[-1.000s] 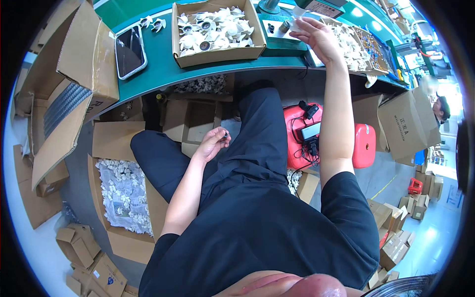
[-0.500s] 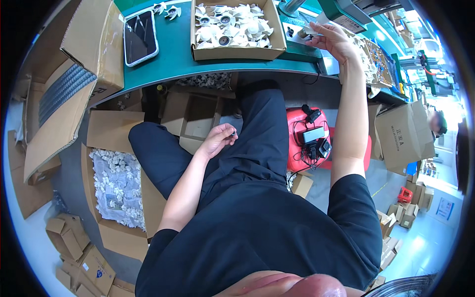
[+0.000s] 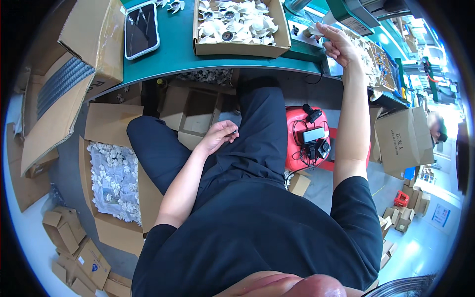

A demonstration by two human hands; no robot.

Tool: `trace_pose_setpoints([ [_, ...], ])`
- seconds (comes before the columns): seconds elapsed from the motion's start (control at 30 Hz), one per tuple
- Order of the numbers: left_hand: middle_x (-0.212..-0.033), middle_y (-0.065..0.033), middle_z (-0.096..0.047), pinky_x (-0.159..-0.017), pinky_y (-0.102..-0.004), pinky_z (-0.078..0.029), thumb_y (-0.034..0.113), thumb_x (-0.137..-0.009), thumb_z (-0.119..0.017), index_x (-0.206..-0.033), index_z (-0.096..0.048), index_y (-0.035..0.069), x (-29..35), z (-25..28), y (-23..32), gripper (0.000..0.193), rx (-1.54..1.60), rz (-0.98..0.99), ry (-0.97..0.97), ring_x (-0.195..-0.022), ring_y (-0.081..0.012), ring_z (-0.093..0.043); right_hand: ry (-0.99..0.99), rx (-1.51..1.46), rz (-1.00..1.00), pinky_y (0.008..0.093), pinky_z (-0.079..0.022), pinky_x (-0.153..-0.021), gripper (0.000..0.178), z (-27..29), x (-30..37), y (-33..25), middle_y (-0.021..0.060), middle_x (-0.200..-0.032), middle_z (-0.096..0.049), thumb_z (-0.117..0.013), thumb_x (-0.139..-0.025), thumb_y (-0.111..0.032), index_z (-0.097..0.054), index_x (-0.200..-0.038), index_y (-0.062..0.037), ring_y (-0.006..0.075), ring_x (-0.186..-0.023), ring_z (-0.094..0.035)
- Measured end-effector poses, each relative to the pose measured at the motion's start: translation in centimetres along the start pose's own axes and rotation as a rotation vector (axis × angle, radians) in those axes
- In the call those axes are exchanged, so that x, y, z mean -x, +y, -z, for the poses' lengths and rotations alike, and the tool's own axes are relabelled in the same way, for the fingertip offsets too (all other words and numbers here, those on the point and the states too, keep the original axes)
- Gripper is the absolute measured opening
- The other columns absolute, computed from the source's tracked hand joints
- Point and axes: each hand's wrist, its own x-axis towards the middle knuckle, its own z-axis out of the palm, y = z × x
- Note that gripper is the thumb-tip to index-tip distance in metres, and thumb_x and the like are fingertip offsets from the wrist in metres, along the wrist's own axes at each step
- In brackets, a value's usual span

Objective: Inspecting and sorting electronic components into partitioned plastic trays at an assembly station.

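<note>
My left hand (image 3: 219, 137) rests over my lap, fingers curled and thumb pressed to the forefinger on a small dark piece (image 3: 235, 131), mostly hidden. My right hand (image 3: 340, 45) reaches up to the bench's right part. Its thumb and forefinger pinch a small white piece (image 3: 315, 30), its shape largely covered, beside a round metal post on a pale fixture block (image 3: 303, 33) under the green press head (image 3: 350, 16). Left of it stands an open carton (image 3: 242, 50) of white fan wheels (image 3: 253, 24), some with dark round hubs.
A phone (image 3: 141, 30) and loose fan wheels (image 3: 175, 6) lie on the green bench (image 3: 175, 58). Open cartons stand left, one holding white parts (image 3: 115, 183). A red stool (image 3: 295, 148) with cables and black devices is beside my right leg. Another person (image 3: 437, 127) is far right.
My right hand's fingers have closed from a looser spread into a pinch by the fixture. The left hand stays nearly the same over my lap. The whole view has shifted slightly.
</note>
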Motion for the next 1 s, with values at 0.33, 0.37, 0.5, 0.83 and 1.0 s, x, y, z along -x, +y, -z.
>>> trace_pose_setpoints([
  [0.33,-0.096,-0.0032,-0.069,-0.079,-0.0259,-0.051,0.028,-0.103,-0.070,-0.107,-0.066,0.009,0.5,0.0,-0.1,0.019,-0.067,0.047,0.030,-0.088,-0.0105,-0.063,0.063,0.125,-0.043,0.0191,-0.027,-0.041,0.040,0.1,0.6,-0.9,-0.0034,-0.065,-0.051,-0.073,-0.099,-0.044,-0.064,-0.098,-0.0049,0.0008,-0.044,-0.034],
  [0.37,-0.097,-0.0031,-0.069,-0.079,-0.0257,-0.051,0.027,-0.103,-0.070,-0.107,-0.066,0.010,0.5,0.1,-0.1,0.019,-0.078,0.050,0.044,-0.088,-0.0104,-0.063,-0.005,0.105,-0.047,0.0199,-0.028,-0.042,0.039,0.4,0.6,-0.9,-0.0043,-0.063,-0.048,-0.073,-0.100,-0.043,-0.064,-0.096,-0.0049,0.0013,-0.046,-0.035],
  [0.5,-0.097,-0.0030,-0.069,-0.080,-0.0261,-0.051,0.026,-0.103,-0.071,-0.109,-0.065,0.010,0.6,0.5,-0.3,0.018,-0.065,0.031,0.051,-0.088,-0.0104,-0.063,0.431,-0.208,0.182,0.0206,-0.034,-0.047,0.028,1.7,-1.0,1.5,-0.0048,-0.067,-0.054,-0.073,-0.097,-0.029,-0.077,-0.107,-0.0027,0.0052,-0.052,-0.045],
  [0.83,-0.097,-0.0007,-0.070,-0.078,-0.0231,-0.052,0.030,-0.101,-0.073,-0.108,-0.065,0.012,-0.2,0.1,0.2,0.021,-0.053,-0.012,0.066,-0.086,-0.0075,-0.065,0.773,0.509,0.415,0.0385,-0.051,-0.067,0.032,0.4,-4.7,5.9,0.0128,-0.076,-0.072,-0.067,-0.096,-0.031,-0.073,-0.088,-0.0011,0.0242,-0.067,-0.066],
  [1.0,-0.096,0.0002,-0.071,-0.075,-0.0217,-0.052,0.029,-0.101,-0.074,-0.108,-0.065,0.012,0.6,0.1,-0.2,0.021,-0.080,-0.019,0.085,-0.084,-0.0059,-0.064,0.480,0.037,0.548,0.0270,-0.051,-0.080,0.028,-3.8,0.4,3.9,0.0071,-0.108,-0.075,-0.072,-0.099,-0.019,-0.072,-0.116,0.0034,0.0093,-0.096,-0.063],
])
